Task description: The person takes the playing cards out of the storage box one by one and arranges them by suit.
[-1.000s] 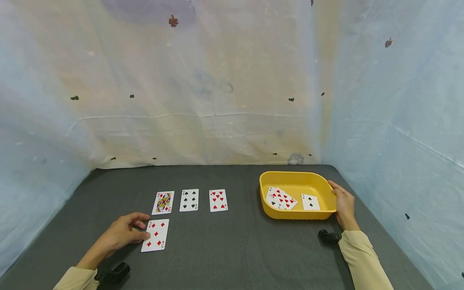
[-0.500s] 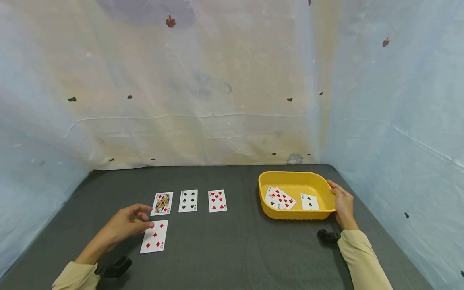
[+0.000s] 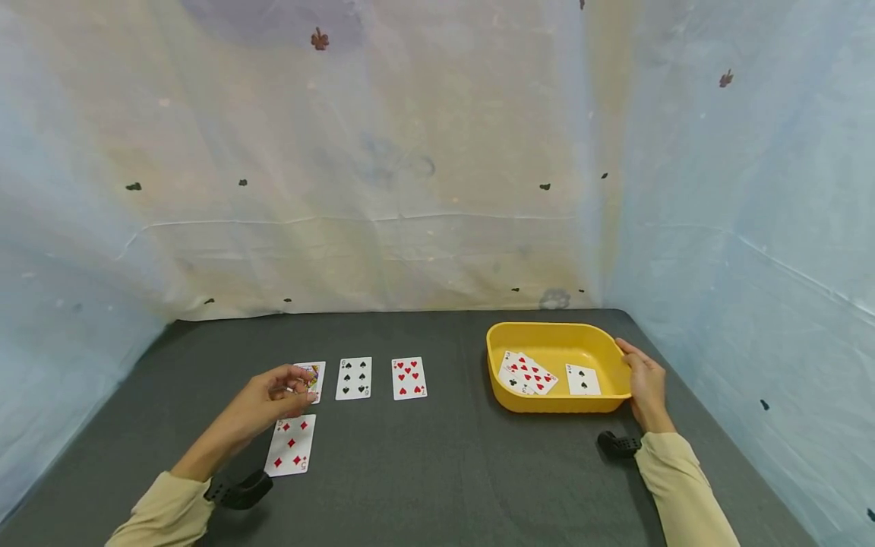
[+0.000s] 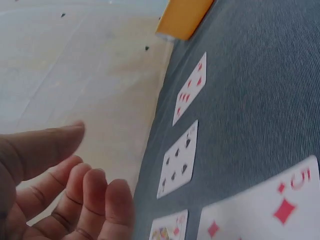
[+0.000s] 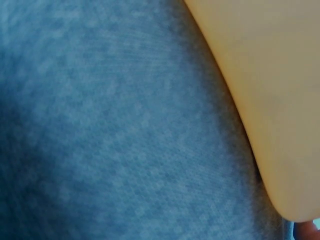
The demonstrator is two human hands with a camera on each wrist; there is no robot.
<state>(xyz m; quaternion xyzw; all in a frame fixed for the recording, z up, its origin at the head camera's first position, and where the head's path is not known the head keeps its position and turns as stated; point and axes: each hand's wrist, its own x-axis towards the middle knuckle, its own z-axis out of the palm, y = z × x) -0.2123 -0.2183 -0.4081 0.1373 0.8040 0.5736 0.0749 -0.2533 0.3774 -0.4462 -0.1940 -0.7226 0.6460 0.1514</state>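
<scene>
Hovering with loosely curled, empty fingers, the left hand (image 3: 270,399) half hides the queen card (image 3: 314,373) beyond the 5 of diamonds (image 3: 291,444), while the right hand (image 3: 643,384) rests against the yellow tray (image 3: 547,401), its fingers' grip unclear.

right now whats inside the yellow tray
Inside the yellow tray lie a small overlapping pile of face-up cards and a separate spade card; the lower cards' faces are mostly covered.

Left hand (image 4: 55,185), fingers loosely curled, holding nothing, raised above the dark tabletop (image 4: 260,90). Face-up cards: five of diamonds (image 4: 265,210), face card (image 4: 167,229), spades card (image 4: 178,159), hearts card (image 4: 190,89). Yellow tray (image 4: 184,17) beyond.
</scene>
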